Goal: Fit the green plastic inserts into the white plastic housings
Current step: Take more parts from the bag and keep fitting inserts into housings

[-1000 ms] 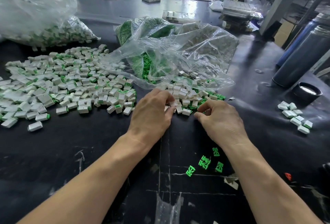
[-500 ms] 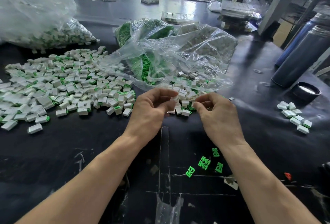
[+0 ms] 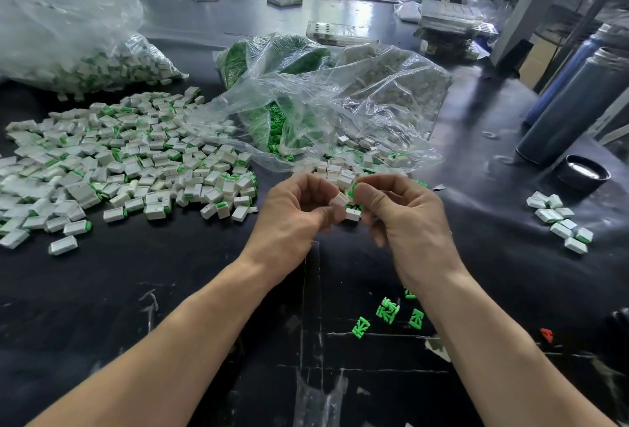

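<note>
While a big fitted pile (image 3: pixel 129 168) lies done, left hand (image 3: pixel 296 212) pinches a housing (image 3: pixel 339 199), right hand (image 3: pixel 405 212) an insert (image 3: pixel 351 191) (bags (image 3: pixel 340 103) remain).

Two hands work here: the left hand (image 3: pixel 292 212) pinches one white housing (image 3: pixel 339 199), and the right hand (image 3: pixel 405 219) pinches one green insert (image 3: pixel 351 191). Near the right arm, about five loose green inserts (image 3: pixel 388 313) lie on the black table (image 3: pixel 170 290). On the right lies a small group of about nine finished pieces (image 3: pixel 558 222). The big pile (image 3: pixel 119 161) on the left has too many to count. Three clear bags (image 3: pixel 340 103) sit far back. Two dark bottles (image 3: pixel 571 110) stand on the right, with one round cap (image 3: pixel 583 173).
</note>
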Demonstrator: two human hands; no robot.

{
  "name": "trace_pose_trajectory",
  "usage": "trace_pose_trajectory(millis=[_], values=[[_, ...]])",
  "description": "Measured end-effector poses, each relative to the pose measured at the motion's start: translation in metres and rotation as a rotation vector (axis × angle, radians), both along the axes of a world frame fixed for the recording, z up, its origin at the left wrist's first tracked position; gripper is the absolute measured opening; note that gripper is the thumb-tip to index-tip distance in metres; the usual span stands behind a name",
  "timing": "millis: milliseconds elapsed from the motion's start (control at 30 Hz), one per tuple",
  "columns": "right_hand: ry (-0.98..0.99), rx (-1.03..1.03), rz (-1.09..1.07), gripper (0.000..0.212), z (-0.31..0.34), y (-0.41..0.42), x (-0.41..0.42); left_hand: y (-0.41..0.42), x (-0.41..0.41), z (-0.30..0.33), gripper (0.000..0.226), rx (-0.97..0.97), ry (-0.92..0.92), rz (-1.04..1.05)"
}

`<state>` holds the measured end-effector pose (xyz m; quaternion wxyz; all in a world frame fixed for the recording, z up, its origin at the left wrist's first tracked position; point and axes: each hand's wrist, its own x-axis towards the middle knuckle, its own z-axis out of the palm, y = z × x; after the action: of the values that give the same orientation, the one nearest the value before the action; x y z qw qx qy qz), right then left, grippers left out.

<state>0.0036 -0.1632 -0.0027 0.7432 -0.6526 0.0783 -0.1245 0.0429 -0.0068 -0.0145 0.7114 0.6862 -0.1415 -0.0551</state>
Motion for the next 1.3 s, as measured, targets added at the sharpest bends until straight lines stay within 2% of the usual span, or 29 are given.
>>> trace_pose_trajectory(millis=[567, 833, 1000, 1300], values=[[-0.061, -0.188, -0.016, 0.006, -0.004, 0.005, -0.002, 0.0, -0.004, 0.002, 0.024, 0.016, 0.008, -0.018], [-0.078, -0.267, -0.07, 0.008, -0.002, 0.008, -0.004, 0.0, -0.007, 0.005, 0.019, -0.039, 0.041, -0.007], [-0.043, -0.265, -0.016, 0.007, 0.002, 0.006, -0.007, 0.0, -0.008, 0.005, 0.019, -0.022, 0.06, 0.025], [-0.021, -0.861, 0.028, 0.007, 0.01, -0.001, -0.012, 0.006, -0.007, 0.004, 0.019, 0.178, -0.074, 0.069]])
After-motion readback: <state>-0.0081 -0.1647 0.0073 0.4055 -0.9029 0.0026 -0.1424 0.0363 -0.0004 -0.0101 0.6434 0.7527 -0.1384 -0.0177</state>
